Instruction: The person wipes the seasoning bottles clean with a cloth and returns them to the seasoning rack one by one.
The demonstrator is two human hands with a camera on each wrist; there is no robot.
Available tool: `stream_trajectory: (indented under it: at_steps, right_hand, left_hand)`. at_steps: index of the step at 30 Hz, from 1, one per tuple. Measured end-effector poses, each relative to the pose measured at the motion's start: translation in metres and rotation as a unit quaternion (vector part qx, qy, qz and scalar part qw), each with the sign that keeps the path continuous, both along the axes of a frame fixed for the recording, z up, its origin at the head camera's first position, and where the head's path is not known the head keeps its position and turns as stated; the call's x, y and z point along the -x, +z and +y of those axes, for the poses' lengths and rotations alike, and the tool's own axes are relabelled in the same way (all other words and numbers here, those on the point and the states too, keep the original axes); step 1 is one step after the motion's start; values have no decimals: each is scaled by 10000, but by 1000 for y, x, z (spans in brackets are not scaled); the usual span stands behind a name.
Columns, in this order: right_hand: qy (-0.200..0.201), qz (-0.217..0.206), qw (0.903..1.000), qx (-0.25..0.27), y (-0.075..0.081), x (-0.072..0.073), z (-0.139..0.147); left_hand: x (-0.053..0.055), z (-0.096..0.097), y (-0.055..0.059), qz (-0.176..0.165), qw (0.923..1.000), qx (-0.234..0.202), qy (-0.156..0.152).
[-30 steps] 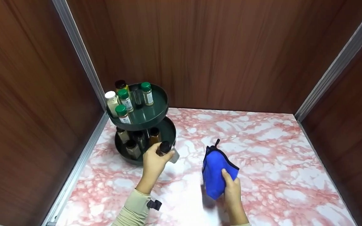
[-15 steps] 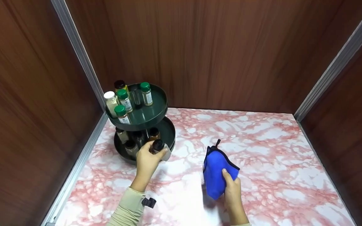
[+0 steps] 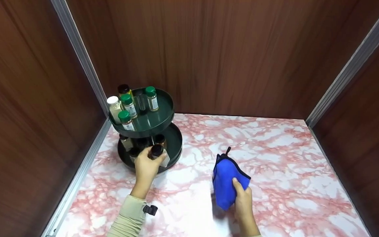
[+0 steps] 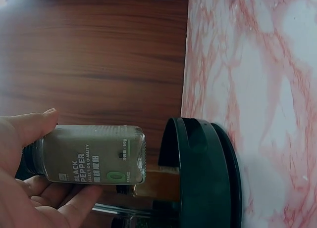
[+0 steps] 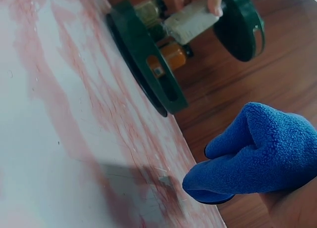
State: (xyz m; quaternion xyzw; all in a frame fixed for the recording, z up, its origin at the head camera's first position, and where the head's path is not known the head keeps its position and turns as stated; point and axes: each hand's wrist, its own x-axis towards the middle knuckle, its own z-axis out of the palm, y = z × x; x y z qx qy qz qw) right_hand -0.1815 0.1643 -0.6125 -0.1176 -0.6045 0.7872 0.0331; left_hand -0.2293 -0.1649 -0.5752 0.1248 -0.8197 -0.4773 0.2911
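Note:
My left hand [image 3: 148,166] grips a clear jar of black pepper [image 4: 94,154] near its black cap, thumb on one side and fingers on the other. In the head view the jar overlaps the front of the lower tier [image 3: 175,144] of a dark green two-tier rack. Several other jars stand on that tier, partly hidden by my hand, among them an orange-brown jar [image 5: 172,56]. My right hand [image 3: 243,200] holds a folded blue cloth [image 3: 225,181] with black edging over the table, thumb on top of it.
The rack's upper tier [image 3: 158,123] carries green-capped jars [image 3: 152,98], a white-capped jar [image 3: 114,108] and a dark-capped yellow one [image 3: 124,89]. Wood-look panels [image 3: 189,59] rise behind and at both sides of the pink marbled table [image 3: 281,171].
My left hand has moved left with the pepper jar, from right of the rack to over its lower tier. My right hand and the cloth have hardly moved.

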Motion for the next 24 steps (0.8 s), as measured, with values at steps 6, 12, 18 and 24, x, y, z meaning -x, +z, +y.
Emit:
stream_trajectory:
  at_steps: [6,12,18,24]
  right_hand:
    - [71,72,9999,56,-1,-1,1]
    - [64,92,9999,73,-2,-2,2]
    - [41,116,9997,210,-2,-2,2]
    - [-14,91,9998,201,-3,-2,3]
  left_hand:
    - [3,-5,-2,-124,9999,-15,85]
    - [5,-10,-4,-79,9999,36,128]
    - [8,-14,-6,-188,9995,102,245]
    - [12,-19,-8,-270,9987,231,379]
